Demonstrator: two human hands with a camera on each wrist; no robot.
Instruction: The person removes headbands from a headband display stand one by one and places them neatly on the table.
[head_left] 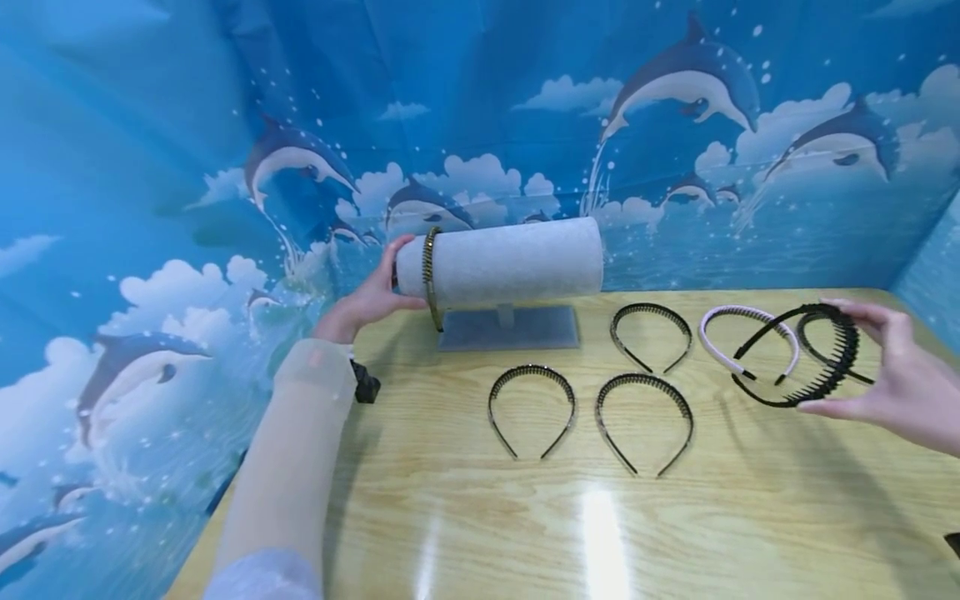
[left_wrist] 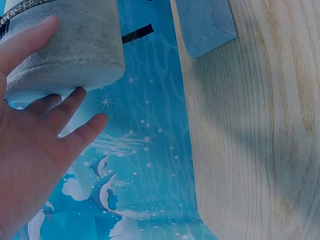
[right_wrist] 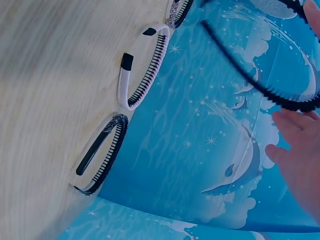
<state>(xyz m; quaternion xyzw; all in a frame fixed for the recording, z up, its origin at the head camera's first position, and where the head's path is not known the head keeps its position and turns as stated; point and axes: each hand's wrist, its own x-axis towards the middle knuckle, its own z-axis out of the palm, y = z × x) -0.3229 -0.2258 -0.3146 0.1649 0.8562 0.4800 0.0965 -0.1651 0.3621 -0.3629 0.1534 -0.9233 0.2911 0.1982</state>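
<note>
- Right hand (head_left: pixel 903 387) pinches black toothed headband (head_left: pixel 806 354), held above table (head_left: pixel 480 517) at right.
- Left hand (head_left: pixel 367 300), fingers straight, rests vs. end of grey roll stand (head_left: pixel 510 262).
- Gold headband (head_left: pixel 430 279) sits on roll nr left end.

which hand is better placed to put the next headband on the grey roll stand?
Right, probably. The right hand already holds a black toothed headband lifted off the table. The left hand rests flat against the end of the grey roll stand, steadying it beside the gold headband.

Three black headbands (head_left: pixel 531 408) and a pink headband (head_left: pixel 746 337) lie on the wooden table (head_left: pixel 480 517).
</note>
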